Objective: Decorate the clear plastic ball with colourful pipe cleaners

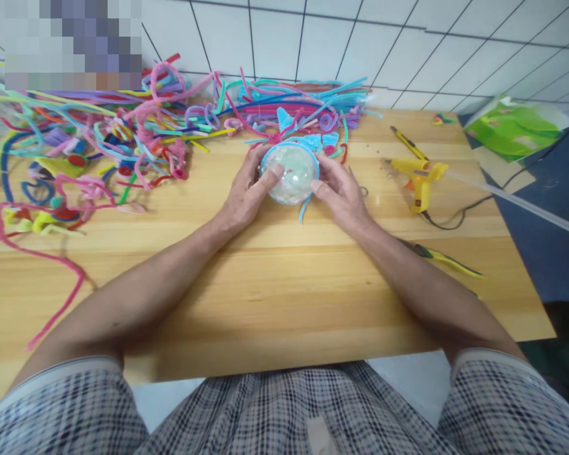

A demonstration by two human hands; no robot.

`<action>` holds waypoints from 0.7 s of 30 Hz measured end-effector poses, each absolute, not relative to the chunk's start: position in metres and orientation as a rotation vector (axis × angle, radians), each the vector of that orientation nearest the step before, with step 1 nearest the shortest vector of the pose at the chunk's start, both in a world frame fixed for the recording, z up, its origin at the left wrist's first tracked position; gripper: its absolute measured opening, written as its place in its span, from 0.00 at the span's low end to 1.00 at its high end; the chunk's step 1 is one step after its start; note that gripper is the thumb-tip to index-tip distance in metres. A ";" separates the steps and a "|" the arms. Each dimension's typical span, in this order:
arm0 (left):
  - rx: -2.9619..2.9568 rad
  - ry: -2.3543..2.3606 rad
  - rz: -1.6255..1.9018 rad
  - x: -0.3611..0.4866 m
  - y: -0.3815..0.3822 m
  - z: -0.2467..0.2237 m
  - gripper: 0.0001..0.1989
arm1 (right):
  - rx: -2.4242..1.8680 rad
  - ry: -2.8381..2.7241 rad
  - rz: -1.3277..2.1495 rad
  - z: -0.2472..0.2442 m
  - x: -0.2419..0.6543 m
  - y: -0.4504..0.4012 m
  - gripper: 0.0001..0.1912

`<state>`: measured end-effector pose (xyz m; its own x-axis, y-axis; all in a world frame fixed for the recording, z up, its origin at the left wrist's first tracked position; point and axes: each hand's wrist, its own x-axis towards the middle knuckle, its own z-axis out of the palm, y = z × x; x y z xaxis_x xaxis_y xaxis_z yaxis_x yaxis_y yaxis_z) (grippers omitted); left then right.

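Both my hands hold a clear, shiny plastic ball (291,180) with a light blue pipe cleaner around its rim. My left hand (253,189) grips its left side, thumb across the front. On the opposite side, my right hand (341,189) closes around the edge with its thumb against the surface. A short blue pipe-cleaner end (305,210) hangs below the ball. Just behind it lie light blue twisted pipe-cleaner shapes (313,140) and a pink one. Fingers behind the ball are partly hidden.
Colourful pipe cleaners (99,139) pile up along the table's left and back. To the right lie a yellow glue gun (422,180) with its cord, a yellow utility knife (409,143) and yellow-handled pliers (448,260). A green bag (516,129) sits beyond the table's right edge.
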<state>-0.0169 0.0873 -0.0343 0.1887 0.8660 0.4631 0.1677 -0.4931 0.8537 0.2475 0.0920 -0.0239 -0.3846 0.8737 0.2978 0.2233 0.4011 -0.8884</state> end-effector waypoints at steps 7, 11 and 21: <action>1.689 1.000 1.436 -0.009 0.083 -0.033 0.30 | -0.967 -1.698 1.145 -0.013 0.246 0.087 0.41; 1.580 1.046 1.519 -0.010 0.088 -0.040 0.28 | -1.020 -1.694 1.212 -0.012 0.244 0.083 0.43; 1.947 0.993 1.454 -0.007 0.086 -0.039 0.52 | -1.014 -1.866 1.115 -0.012 0.240 0.082 0.40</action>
